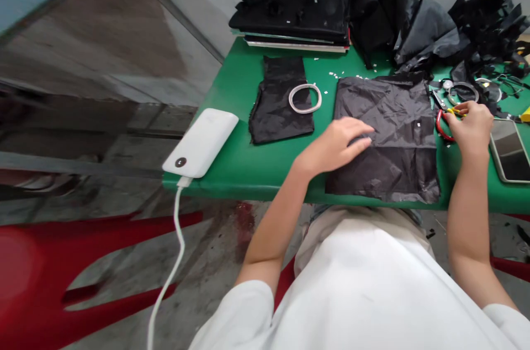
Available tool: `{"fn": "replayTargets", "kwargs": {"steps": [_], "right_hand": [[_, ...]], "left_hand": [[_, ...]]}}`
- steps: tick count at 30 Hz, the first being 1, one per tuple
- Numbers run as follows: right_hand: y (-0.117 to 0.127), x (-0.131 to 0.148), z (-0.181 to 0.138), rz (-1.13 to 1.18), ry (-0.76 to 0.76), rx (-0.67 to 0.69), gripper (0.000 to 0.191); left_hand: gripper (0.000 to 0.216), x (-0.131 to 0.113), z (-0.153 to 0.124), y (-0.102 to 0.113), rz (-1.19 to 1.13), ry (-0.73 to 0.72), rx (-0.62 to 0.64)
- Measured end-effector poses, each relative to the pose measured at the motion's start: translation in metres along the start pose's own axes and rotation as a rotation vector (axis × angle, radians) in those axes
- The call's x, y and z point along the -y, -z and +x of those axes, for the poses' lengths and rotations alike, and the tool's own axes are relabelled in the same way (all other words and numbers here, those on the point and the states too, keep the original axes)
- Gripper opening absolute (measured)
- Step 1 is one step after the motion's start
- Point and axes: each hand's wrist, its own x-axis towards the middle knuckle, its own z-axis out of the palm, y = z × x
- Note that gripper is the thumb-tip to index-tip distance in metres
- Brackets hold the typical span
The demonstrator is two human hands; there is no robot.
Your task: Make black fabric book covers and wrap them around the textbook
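My left hand [337, 143] rests with its fingers apart on the left part of a wrinkled black fabric piece [389, 157], which lies flat near the table's front edge. Just right of this fabric, my right hand [472, 123] has its fingers pinched at the red-and-yellow handle of a pair of scissors [443, 126]. The fingers partly cover the handle, and a short metal part shows beyond it. Left of the fabric lies a smaller black cloth piece [281, 107], with a pale ring [305, 111] partly on it.
The green table [223, 146] carries a white power bank [201, 143] with a hanging cable at left and a phone [511, 151] at right. A stack of black fabric [290, 8] and heaped black scraps [430, 30] stand by the wall. A red plastic chair [33, 261] is lower left.
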Motion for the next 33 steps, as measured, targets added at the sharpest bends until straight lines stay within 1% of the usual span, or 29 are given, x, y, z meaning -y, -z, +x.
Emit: {"fn": "replayTargets", "kwargs": {"steps": [1,2,3,4,5,8,11,14,15,17,18,20,22,25,27,29,33], "right_hand": [[0.002,0.009,-0.002,-0.021,-0.070,-0.069,0.021],[0.004,0.020,-0.006,-0.018,-0.114,-0.098,0.022],[0.006,0.030,-0.011,0.018,-0.139,-0.089,0.021],[0.008,0.040,-0.017,0.055,-0.166,-0.108,0.023],[0.010,0.049,-0.024,0.079,-0.175,-0.123,0.027],[0.017,0.064,-0.052,0.133,-0.152,-0.134,0.041],[0.025,0.065,-0.080,0.247,-0.160,-0.132,0.049],[0.036,0.059,-0.100,0.407,-0.181,-0.055,0.054],[0.040,0.057,-0.106,0.456,-0.194,-0.007,0.055],[0.048,0.056,-0.115,0.513,-0.206,0.133,0.057],[0.052,0.056,-0.119,0.508,-0.189,0.198,0.057],[0.060,0.057,-0.126,0.448,-0.095,0.297,0.054],[0.067,0.058,-0.132,0.413,0.016,0.352,0.047],[0.074,0.058,-0.137,0.495,0.132,0.395,0.028],[0.075,0.056,-0.138,0.548,0.196,0.401,0.018],[0.074,0.054,-0.138,0.560,0.255,0.369,0.017],[0.070,0.054,-0.140,0.494,0.319,0.250,0.018]], "left_hand": [[0.040,-0.010,-0.004,-0.009,-0.036,-0.028,0.059],[0.040,-0.020,-0.008,-0.019,-0.045,-0.045,0.109],[0.041,-0.027,-0.011,-0.027,-0.031,-0.054,0.135],[0.041,-0.032,-0.013,-0.035,-0.006,-0.055,0.154],[0.043,-0.036,-0.014,-0.042,0.021,-0.055,0.161],[0.047,-0.039,-0.015,-0.053,0.080,-0.050,0.173],[0.053,-0.037,-0.016,-0.056,0.125,-0.065,0.197],[0.061,-0.037,-0.019,-0.057,0.185,-0.087,0.216],[0.063,-0.037,-0.019,-0.058,0.203,-0.091,0.218],[0.066,-0.038,-0.020,-0.060,0.228,-0.091,0.219],[0.066,-0.039,-0.021,-0.060,0.235,-0.089,0.220],[0.067,-0.040,-0.021,-0.061,0.245,-0.086,0.224],[0.068,-0.040,-0.020,-0.062,0.254,-0.084,0.222],[0.070,-0.040,-0.020,-0.063,0.273,-0.081,0.210],[0.073,-0.040,-0.020,-0.064,0.294,-0.086,0.204],[0.078,-0.041,-0.021,-0.065,0.319,-0.093,0.204],[0.082,-0.041,-0.021,-0.065,0.352,-0.095,0.218]]}}
